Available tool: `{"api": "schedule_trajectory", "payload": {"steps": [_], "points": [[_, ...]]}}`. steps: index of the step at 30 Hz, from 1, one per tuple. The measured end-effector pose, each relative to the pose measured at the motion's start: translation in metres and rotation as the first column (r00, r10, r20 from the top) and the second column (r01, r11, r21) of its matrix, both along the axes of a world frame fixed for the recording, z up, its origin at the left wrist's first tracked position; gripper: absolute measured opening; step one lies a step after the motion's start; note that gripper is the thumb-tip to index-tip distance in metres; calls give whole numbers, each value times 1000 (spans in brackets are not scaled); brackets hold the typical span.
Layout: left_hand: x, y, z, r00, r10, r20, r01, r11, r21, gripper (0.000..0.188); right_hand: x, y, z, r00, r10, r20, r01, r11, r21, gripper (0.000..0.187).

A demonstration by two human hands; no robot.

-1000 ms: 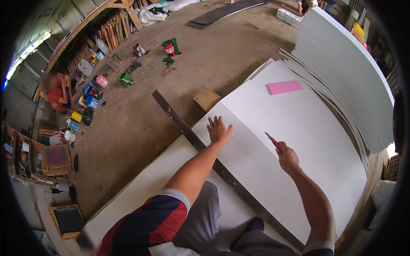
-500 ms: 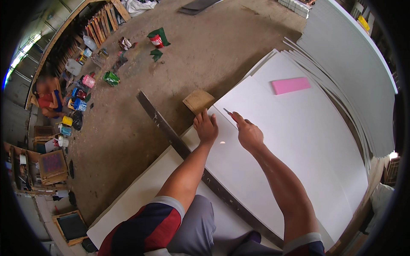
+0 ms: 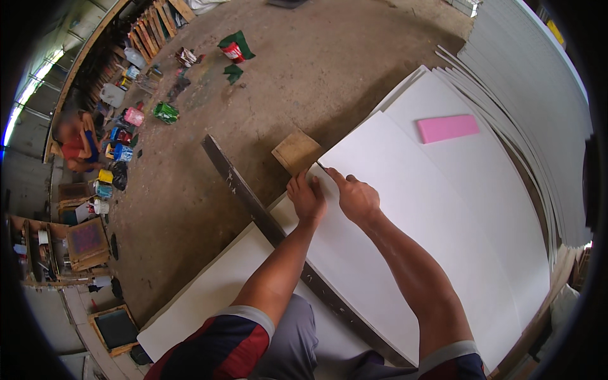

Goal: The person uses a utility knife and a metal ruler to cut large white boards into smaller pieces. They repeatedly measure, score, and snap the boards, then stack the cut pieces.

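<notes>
Large white sheets (image 3: 405, 221) lie stacked in front of me. At the far left edge of the top sheet, my right hand (image 3: 359, 199) is closed around a utility knife (image 3: 323, 167). Its tip touches the sheet near the corner, and most of its red handle is hidden in the fist. Beside it, my left hand (image 3: 308, 199) presses on the sheet's edge, fingers stretched out and thumb apart. A dark, paint-specked metal bar (image 3: 271, 227) crosses the sheets left of my hands. Just beyond my left fingertips is a brown wooden board (image 3: 296, 152).
A pink block (image 3: 447, 129) lies on the sheets at the right. Tall grey panels (image 3: 525, 120) and thin curved strips (image 3: 506, 130) stand beyond. Paint cans, including a green one (image 3: 166, 113) and a red one (image 3: 233, 52), sit on the floor. Another person (image 3: 81, 149) squats at far left.
My right hand has moved left and slightly forward with the utility knife, bringing its tip to the sheet's corner edge beside my left hand. My left hand stays nearly in place. The view has shifted slightly.
</notes>
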State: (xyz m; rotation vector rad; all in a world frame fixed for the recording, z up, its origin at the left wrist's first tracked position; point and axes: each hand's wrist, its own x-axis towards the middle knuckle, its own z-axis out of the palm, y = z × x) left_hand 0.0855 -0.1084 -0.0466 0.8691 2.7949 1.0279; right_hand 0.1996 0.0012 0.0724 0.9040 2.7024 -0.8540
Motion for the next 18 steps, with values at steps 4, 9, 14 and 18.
{"api": "schedule_trajectory", "payload": {"steps": [4, 9, 14, 18], "points": [[1, 4, -10, 995, -25, -101, 34, 995, 91, 41, 25, -5, 4, 999, -20, 36, 17, 997, 74, 64], [-22, -3, -27, 959, -15, -284, 82, 971, 226, 41, 74, -22, 16, 989, -7, 146, -5, 996, 86, 65], [-38, 8, 22, 996, -11, -84, 28, 980, 195, 55, 162, -34, 17, 983, -38, 182, 24, 997, 79, 64], [-73, 18, 85, 969, -242, 54, 247, 954, -171, 51, 235, -48, 11, 986, -52, 157, 36, 994, 104, 59]]}}
